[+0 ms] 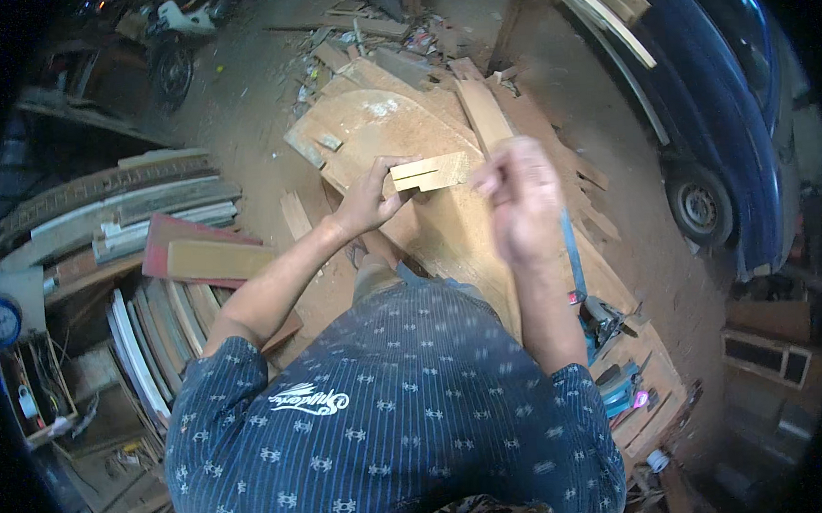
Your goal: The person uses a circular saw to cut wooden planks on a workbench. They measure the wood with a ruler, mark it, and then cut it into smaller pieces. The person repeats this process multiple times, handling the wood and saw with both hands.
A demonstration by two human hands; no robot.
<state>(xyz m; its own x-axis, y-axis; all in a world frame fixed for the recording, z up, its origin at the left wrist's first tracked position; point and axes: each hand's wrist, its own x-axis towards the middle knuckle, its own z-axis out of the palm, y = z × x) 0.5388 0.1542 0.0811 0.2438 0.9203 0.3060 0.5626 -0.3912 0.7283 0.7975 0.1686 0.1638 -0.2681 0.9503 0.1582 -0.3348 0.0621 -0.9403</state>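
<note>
In front of my chest, my left hand (373, 196) grips a short light-wood block (432, 172) by its left end, the thumb below it. A dark slot runs along the block's near face, and its lower edge is stepped. Close to the block's right end is my right hand (521, 197), smeared by motion. Its fingers point toward the block, but I cannot make out whether they touch it or hold anything. Beneath both hands stretches a sawdust-covered wooden work surface (368, 121).
A long plank (484, 114) lies on the work surface's far right part. Teal power tools (621, 385) rest at its near right, beside a blue strip (572, 254). Stacked boards (142, 199) stand at left. A dark blue car (725, 87) is at right, a motorcycle wheel (174, 72) far left.
</note>
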